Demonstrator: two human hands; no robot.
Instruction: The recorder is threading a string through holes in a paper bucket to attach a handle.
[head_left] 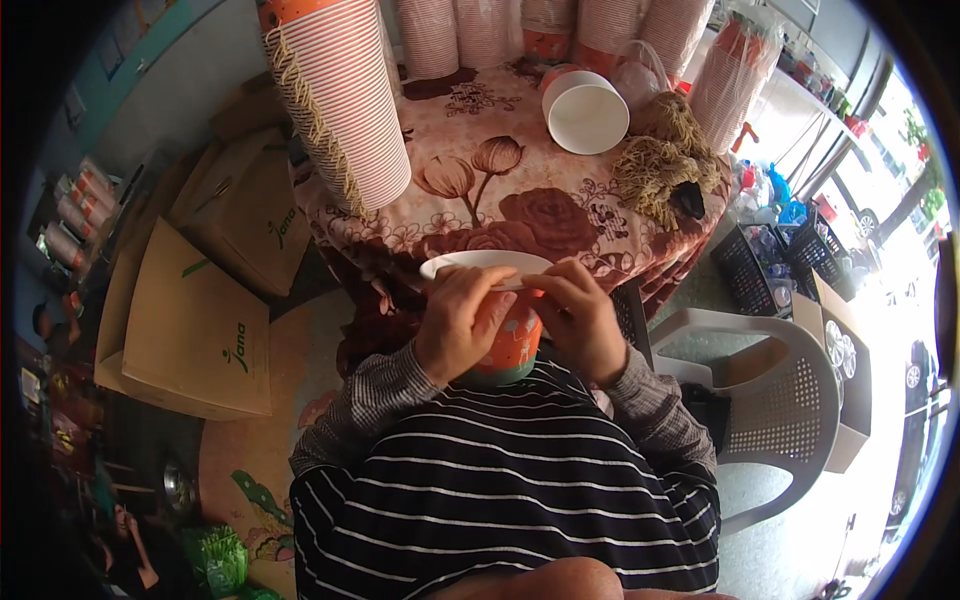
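An orange and green paper bucket [517,345] with a white rim stands in my lap, just in front of the table edge. My left hand [462,315] is closed at the near side of its rim, thumb against the outer wall. Opposite, my right hand [583,318] pinches the rim with thumb and fingers. The fingertips of both hands nearly meet there; whether a thin cord lies between them is too small to tell. On the table, a tan bundle of cords [668,160] lies at the right, near a tipped-over paper bucket [588,118] with its white inside showing.
A tall leaning stack of nested buckets [345,110], with cords hanging along it, rises at the table's left. More wrapped stacks [480,35] line the back of the flowered tablecloth [450,225]. Cardboard boxes [195,320] stand left, a plastic chair [780,420] right, with black crates [750,265] beyond.
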